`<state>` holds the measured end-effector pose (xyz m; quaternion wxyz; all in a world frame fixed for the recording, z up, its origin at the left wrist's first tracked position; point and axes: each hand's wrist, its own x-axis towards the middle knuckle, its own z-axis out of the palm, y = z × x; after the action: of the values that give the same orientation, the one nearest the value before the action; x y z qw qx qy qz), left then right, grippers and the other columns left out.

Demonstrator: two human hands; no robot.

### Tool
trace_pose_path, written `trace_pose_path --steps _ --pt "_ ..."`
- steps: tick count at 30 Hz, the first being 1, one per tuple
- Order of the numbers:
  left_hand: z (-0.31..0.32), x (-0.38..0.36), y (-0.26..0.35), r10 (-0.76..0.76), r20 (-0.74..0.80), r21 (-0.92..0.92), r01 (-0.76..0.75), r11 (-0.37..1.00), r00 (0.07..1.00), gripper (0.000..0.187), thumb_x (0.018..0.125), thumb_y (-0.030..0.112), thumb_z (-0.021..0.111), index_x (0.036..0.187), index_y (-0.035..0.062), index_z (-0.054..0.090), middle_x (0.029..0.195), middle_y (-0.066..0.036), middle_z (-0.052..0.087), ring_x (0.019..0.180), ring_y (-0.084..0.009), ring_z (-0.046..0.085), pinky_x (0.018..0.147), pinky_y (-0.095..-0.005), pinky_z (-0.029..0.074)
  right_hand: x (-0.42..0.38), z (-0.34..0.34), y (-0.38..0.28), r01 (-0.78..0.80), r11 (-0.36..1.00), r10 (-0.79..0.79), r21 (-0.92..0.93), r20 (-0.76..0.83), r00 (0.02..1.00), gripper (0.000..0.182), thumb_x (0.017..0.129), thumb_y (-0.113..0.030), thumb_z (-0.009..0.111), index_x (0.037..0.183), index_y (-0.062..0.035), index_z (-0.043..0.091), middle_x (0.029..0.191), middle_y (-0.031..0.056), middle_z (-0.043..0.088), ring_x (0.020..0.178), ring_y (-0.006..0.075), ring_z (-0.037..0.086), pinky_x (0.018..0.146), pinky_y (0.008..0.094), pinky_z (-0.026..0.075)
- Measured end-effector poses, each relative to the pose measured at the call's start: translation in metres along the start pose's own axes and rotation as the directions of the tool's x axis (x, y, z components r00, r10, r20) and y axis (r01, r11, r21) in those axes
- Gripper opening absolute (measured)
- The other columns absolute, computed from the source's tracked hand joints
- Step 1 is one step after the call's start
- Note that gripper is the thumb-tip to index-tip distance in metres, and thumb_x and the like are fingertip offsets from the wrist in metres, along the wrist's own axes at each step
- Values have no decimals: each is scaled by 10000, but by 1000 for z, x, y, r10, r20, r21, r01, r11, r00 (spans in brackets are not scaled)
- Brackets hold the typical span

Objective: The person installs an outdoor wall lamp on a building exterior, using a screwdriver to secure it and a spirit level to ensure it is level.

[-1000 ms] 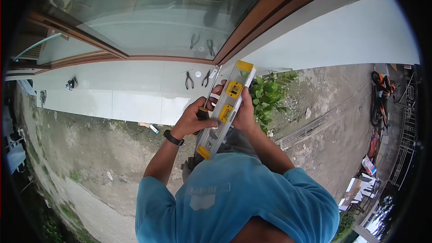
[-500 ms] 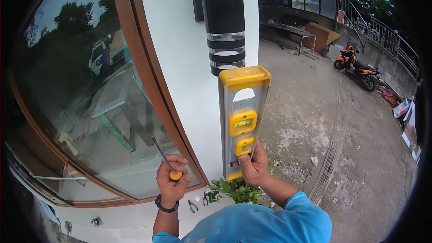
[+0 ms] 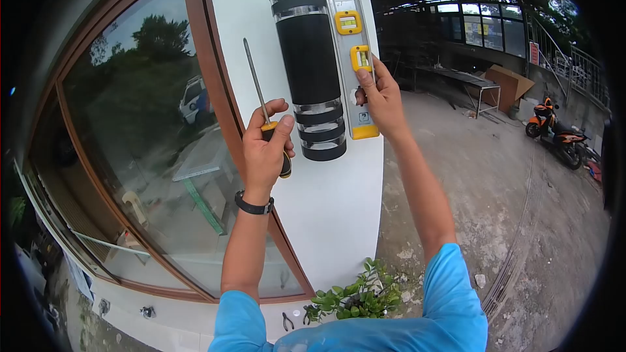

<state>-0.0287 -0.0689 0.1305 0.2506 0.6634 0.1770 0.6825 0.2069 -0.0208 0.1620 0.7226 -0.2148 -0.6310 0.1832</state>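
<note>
While both arms are reaching up against the white wall (image 3: 339, 202), the right hand (image 3: 381, 101) is gripping a spirit level (image 3: 351, 52) near its lower end, fingers wrapped round the edge and the thumb lying across the front. That level is standing upright, pressed along the right side of a black cylinder lamp (image 3: 308, 58) fixed to the wall, the two touching side by side. Its yellow end caps are showing at top and bottom, and two yellow vial windows are sitting in the upper half, the lower one just above the fingertips.

The left hand (image 3: 266, 146) is clenching round the yellow and black handle of a screwdriver (image 3: 261, 107), whose thin metal shaft is pointing up and slightly left, lying against the wall just beside the lamp and not touching it. A black watch (image 3: 253, 206) is sitting on that wrist.

To the left, a large window (image 3: 130, 143) in a brown frame is reflecting trees and a car. Down below, a small green plant (image 3: 355, 296) is growing at the foot of the wall, with pliers (image 3: 287, 321) lying near it. Off to the right, an orange motorbike (image 3: 557, 133) is standing on the concrete yard.
</note>
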Motion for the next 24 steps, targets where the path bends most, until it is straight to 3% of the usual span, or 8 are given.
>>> trace_pose_path --steps 3,10,15,24 --pt "10 6 1 -9 -15 -26 9 1000 1000 395 982 209 684 1322 32 587 1227 -40 634 621 -41 547 512 -213 502 4 1 2 -10 1000 9 24 29 1000 603 1050 -343 582 1527 -25 397 895 -4 570 645 21 506 596 187 444" --pt "15 6 1 -30 -21 -1 30 1000 999 427 972 244 705 1319 23 591 901 -2 652 582 -34 534 487 -211 484 1 1 -4 -21 998 18 57 63 998 595 1057 -340 567 1531 -34 378 922 0 563 654 24 504 600 192 444" --pt "20 5 3 -21 -33 -9 20 1000 999 427 976 244 700 1324 23 587 855 5 633 586 -34 539 485 -211 488 2 1 -1 6 997 -11 82 59 998 576 1049 -375 570 1496 -46 413 899 -18 618 631 0 505 604 161 443" --pt "22 5 0 -25 -59 -18 24 1000 998 414 976 249 700 1311 27 599 797 18 607 587 -33 540 487 -209 491 6 0 6 27 992 -37 126 76 996 554 1053 -354 570 1490 -49 421 898 -20 599 631 5 504 592 167 449"
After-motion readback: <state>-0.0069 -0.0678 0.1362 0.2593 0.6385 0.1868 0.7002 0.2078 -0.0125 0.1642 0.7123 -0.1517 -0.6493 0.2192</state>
